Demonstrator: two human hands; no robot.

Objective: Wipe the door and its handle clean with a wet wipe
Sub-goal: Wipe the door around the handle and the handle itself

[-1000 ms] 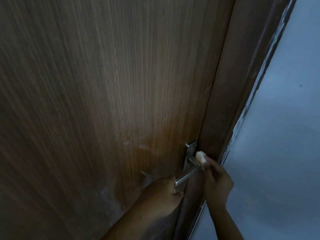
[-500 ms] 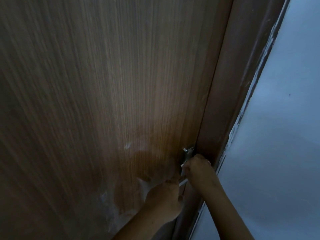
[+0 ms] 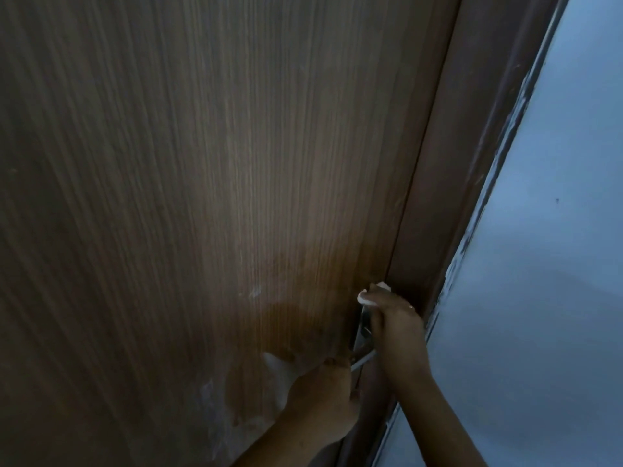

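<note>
The brown wood-grain door (image 3: 219,197) fills most of the view. Its metal handle (image 3: 364,326) sits low at the right edge, with a square plate and a lever pointing down-left. My left hand (image 3: 323,396) grips the lever's end. My right hand (image 3: 396,328) covers the top of the handle plate, pressing a white wet wipe (image 3: 369,296) against it; the wipe shows above my fingers. A darker damp patch and pale smears mark the door just left of the handle.
The brown door frame (image 3: 448,163) runs diagonally right of the door. Beyond it is a pale blue wall (image 3: 546,264) with chipped paint along the frame edge.
My right hand with the wipe has moved from the lever's base up over the top of the handle plate. The left hand stays on the lever's end.
</note>
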